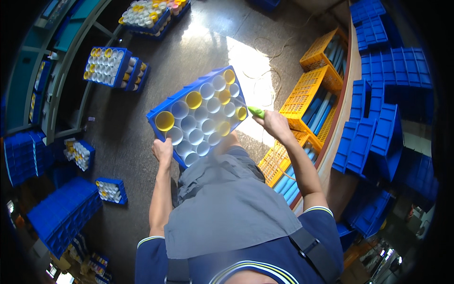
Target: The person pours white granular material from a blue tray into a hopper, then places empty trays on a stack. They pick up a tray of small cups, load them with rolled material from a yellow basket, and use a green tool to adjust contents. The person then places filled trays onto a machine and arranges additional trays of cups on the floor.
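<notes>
A blue plastic crate (190,86) is tilted up in front of my body. Round white cups (188,124) and several yellow cups (194,100) fill it in rows, their open mouths toward me. My left hand (163,150) grips the crate's near left edge, the thumb up at the rim. In my right hand (275,126), closed around it, is a green air blow gun (257,112). Its thin nozzle points at the cups by the crate's right edge. A thin hose hangs down below that hand.
Yellow baskets (309,90) of blue tubes (322,111) line the right side, with blue crates (385,135) stacked beyond. Filled crates (105,66) stand on the floor at the left, near more stacked blue crates (64,213). A loose hose (279,52) lies across the floor ahead.
</notes>
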The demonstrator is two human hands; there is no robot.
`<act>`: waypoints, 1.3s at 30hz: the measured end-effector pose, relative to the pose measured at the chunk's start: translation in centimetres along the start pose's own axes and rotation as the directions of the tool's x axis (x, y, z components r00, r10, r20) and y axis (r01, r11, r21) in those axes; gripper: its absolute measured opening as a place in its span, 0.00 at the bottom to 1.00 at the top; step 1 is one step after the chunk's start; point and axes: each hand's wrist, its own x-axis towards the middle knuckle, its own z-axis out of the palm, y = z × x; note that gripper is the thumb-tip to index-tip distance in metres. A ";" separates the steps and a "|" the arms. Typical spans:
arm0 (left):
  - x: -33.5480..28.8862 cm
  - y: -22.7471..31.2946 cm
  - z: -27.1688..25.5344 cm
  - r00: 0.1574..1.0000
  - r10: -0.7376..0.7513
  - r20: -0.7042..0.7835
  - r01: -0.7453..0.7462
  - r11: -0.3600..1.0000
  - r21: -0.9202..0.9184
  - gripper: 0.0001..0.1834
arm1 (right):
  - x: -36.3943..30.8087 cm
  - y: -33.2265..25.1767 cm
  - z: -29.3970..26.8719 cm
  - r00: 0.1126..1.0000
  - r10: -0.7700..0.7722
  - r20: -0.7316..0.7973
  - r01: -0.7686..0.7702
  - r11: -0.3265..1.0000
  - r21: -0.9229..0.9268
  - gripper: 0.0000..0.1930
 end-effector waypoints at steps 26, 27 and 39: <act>6.4 19.9 4.7 0.990 -0.037 -0.137 0.046 0.997 0.068 0.18 | 18.4 -2.0 -15.7 0.885 -0.463 0.038 0.460 0.886 0.062 0.22; 6.7 20.5 4.8 0.992 -0.039 -0.122 0.049 0.996 0.077 0.18 | 18.3 -2.7 -15.6 0.876 -0.482 0.001 0.481 0.874 0.063 0.22; 9.5 22.1 4.4 0.990 -0.043 -0.131 0.055 0.995 0.086 0.18 | 17.3 -6.4 -16.0 0.834 -0.550 0.050 0.548 0.835 0.043 0.21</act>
